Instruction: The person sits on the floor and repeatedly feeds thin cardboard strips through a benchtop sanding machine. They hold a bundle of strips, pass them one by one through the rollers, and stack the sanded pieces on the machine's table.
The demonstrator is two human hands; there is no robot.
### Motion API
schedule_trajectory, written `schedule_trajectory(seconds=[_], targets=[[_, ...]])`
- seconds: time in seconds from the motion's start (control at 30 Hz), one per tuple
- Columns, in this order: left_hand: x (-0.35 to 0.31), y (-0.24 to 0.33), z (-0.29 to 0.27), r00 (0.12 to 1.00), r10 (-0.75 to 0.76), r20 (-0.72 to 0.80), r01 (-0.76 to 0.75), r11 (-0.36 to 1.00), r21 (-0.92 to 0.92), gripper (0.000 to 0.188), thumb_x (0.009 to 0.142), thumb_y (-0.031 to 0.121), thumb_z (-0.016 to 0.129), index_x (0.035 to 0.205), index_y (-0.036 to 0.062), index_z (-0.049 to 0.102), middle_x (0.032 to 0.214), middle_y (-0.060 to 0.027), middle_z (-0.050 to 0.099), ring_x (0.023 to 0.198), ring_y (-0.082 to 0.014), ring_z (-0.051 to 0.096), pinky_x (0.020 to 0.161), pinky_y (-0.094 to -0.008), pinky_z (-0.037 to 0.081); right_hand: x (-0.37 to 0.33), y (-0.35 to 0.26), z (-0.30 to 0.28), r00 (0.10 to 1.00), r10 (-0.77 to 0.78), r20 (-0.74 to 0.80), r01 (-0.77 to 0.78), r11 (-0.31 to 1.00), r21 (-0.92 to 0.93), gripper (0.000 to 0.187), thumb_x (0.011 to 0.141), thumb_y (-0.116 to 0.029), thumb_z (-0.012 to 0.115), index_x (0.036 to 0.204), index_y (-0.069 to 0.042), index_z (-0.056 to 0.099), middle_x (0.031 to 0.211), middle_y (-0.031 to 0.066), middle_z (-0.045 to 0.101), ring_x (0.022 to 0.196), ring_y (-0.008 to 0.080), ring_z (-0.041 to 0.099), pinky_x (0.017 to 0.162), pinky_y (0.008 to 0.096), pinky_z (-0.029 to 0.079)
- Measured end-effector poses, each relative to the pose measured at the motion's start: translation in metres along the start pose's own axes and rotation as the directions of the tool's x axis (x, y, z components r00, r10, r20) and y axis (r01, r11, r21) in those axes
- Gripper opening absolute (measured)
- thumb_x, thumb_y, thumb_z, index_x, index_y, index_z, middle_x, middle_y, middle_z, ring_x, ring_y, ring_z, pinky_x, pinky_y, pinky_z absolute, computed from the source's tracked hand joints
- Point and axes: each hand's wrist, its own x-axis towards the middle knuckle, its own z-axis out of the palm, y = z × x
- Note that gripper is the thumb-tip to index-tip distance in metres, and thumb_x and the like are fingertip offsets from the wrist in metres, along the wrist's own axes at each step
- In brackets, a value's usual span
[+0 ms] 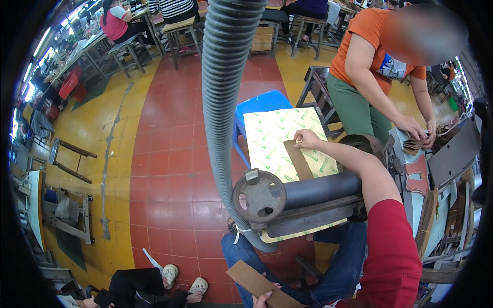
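Note:
My right hand [306,139] reaches over a dark roller [321,192] and pinches the far end of a flat brown strip [299,160]. That strip lies on a pale yellow sheet with green print [264,136], its near end close to the roller. Low over my lap, my left hand [263,299] is closed round several brown strips [251,277], stacked flat. Part of this hand is hidden beneath them. A rusty round end wheel [260,196] sits at the roller's left end.
A thick grey ribbed hose [226,92] hangs left of the roller. A blue plastic stool [264,101] stands behind the sheet. At right, a co-worker in orange [362,43] handles brown pieces [413,145] beside a crowded bench. Another person's shoes [170,275] show at lower left.

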Motion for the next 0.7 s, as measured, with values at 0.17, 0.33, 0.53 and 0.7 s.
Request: schedule_trajectory(seconds=[0.17, 0.33, 0.53, 0.7], targets=[[0.001, 0.000, 0.002, 1.000, -0.008, -0.002, 0.007, 1.000, -0.018, 0.073, 0.073, 0.020, 0.059, 0.137, 0.0023, 0.030, 0.097, -0.0186, 0.059, 0.091, -0.0294, 0.060, 0.086, -0.0421, 0.048, -0.010, -0.009, -0.006, 0.997, -0.064, -0.033, 0.065, 0.998, 0.011, 0.031, 0.067, -0.022, 0.078, 0.091, -0.006, 0.069, 0.089, 0.0110, 0.068, 0.085, 0.0236, 0.065, 0.075, 0.0338, 0.050], [0.002, 0.002, 0.001, 1.000, -0.012, -0.007, 0.011, 1.000, -0.026, 0.073, 0.073, 0.020, 0.059, 0.137, 0.0025, 0.030, 0.097, -0.0185, 0.059, 0.091, -0.0294, 0.060, 0.086, -0.0420, 0.048, -0.019, -0.013, -0.004, 0.984, -0.136, -0.114, 0.132, 0.990, -0.044, 0.021, 0.069, -0.019, 0.077, 0.084, -0.005, 0.071, 0.085, 0.0131, 0.069, 0.082, 0.0258, 0.065, 0.075, 0.0339, 0.050], [0.002, 0.004, 0.001, 1.000, -0.011, -0.011, 0.010, 0.999, -0.040, 0.073, 0.073, 0.021, 0.059, 0.137, 0.0027, 0.030, 0.097, -0.0184, 0.059, 0.090, -0.0293, 0.060, 0.085, -0.0419, 0.048, -0.017, -0.010, -0.003, 0.972, -0.186, -0.140, 0.182, 0.982, -0.042, 0.021, 0.069, -0.019, 0.077, 0.082, -0.003, 0.070, 0.079, 0.0132, 0.068, 0.078, 0.0276, 0.065, 0.072, 0.0350, 0.051], [0.003, 0.003, 0.002, 1.000, -0.006, -0.011, 0.005, 0.999, -0.051, 0.074, 0.073, 0.022, 0.059, 0.138, 0.0029, 0.030, 0.096, -0.0183, 0.059, 0.090, -0.0292, 0.060, 0.085, -0.0418, 0.048, -0.002, -0.008, -0.007, 0.996, 0.018, 0.089, -0.030, 0.990, 0.136, 0.027, 0.069, -0.012, 0.078, 0.090, 0.000, 0.065, 0.078, 0.0129, 0.067, 0.080, 0.0182, 0.064, 0.070, 0.0304, 0.050]])
